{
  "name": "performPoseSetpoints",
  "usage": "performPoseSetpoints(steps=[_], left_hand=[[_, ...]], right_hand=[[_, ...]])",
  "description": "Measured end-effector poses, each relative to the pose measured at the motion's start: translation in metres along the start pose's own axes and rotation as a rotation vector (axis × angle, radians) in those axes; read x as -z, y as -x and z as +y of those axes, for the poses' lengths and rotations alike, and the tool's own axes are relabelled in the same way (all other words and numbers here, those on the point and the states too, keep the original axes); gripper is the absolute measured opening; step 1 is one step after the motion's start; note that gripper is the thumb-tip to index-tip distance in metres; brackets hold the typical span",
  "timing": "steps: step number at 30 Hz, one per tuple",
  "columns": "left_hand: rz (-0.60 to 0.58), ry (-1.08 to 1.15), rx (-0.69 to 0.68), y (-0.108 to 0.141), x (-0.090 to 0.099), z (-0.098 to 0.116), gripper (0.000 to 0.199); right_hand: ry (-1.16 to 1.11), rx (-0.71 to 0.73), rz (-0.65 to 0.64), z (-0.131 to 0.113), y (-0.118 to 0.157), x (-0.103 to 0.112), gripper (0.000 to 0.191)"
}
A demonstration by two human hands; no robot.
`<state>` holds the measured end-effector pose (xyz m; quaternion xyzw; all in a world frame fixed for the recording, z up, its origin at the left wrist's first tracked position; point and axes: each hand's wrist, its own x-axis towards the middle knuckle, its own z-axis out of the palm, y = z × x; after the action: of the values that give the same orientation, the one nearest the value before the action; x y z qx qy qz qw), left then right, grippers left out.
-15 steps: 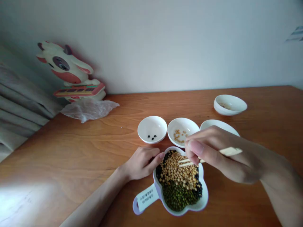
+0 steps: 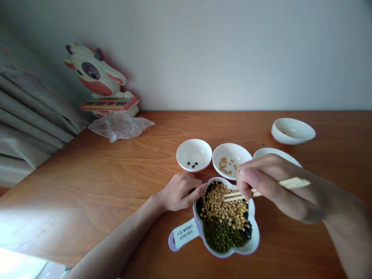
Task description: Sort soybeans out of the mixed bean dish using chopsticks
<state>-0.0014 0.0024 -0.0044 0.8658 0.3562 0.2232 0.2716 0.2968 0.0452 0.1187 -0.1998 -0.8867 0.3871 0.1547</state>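
Observation:
My right hand [image 2: 276, 186] grips a pair of light wooden chopsticks [image 2: 293, 183]. Their tips rest among the soybeans [image 2: 225, 207] in a white, lilac-edged scoop-shaped dish [image 2: 255, 242] with a labelled handle. Black beans [image 2: 247, 234] and green mung beans [image 2: 222, 236] share the dish with the soybeans. My left hand [image 2: 181, 192] is curled, thumb and fingers closed at the dish's upper left rim. Just beyond stand a white bowl [image 2: 188, 149] with several black beans and another white bowl [image 2: 242, 153] with several soybeans. Whether a bean sits between the chopstick tips is unclear.
A third white bowl [image 2: 276, 153] is partly covered by my right hand. Farther back at the right are stacked white bowls [image 2: 300, 135]. At the left, a cow-shaped toy keyboard [image 2: 109, 102] and a crumpled plastic bag [image 2: 120, 128] lie against the wall.
The whole view has shifted a little, so things appear slightly farther right. Both hands keep their holds, and the chopstick tips stay among the soybeans.

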Motion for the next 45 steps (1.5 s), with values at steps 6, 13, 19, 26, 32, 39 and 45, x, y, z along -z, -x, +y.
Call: performPoseSetpoints(steps=[6, 13, 19, 26, 32, 39, 45], left_hand=[[-0.019, 0.009, -0.019, 0.001, -0.001, -0.002, 0.049], [-0.037, 0.000, 0.002, 0.003, -0.002, -0.005, 0.048], [-0.016, -0.039, -0.008, 0.003, -0.002, -0.004, 0.052], [0.003, -0.009, 0.072, -0.001, -0.002, 0.003, 0.054], [-0.030, 0.030, 0.088, 0.001, 0.005, 0.009, 0.052], [-0.072, 0.038, 0.078, 0.010, 0.011, 0.007, 0.049], [0.048, 0.010, 0.071, 0.009, 0.001, -0.002, 0.047]], right_hand=[[0.070, 0.020, 0.016, -0.005, -0.002, -0.001, 0.042], [-0.022, 0.009, 0.056, -0.005, 0.009, 0.010, 0.042], [-0.161, 0.013, 0.153, -0.001, 0.022, 0.022, 0.049], [0.018, -0.095, 0.050, -0.004, 0.014, 0.014, 0.040], [-0.006, -0.091, 0.074, -0.003, 0.012, 0.017, 0.042], [-0.001, -0.099, 0.079, -0.010, 0.015, 0.022, 0.044], [0.013, -0.076, 0.086, -0.003, 0.016, 0.017, 0.038]])
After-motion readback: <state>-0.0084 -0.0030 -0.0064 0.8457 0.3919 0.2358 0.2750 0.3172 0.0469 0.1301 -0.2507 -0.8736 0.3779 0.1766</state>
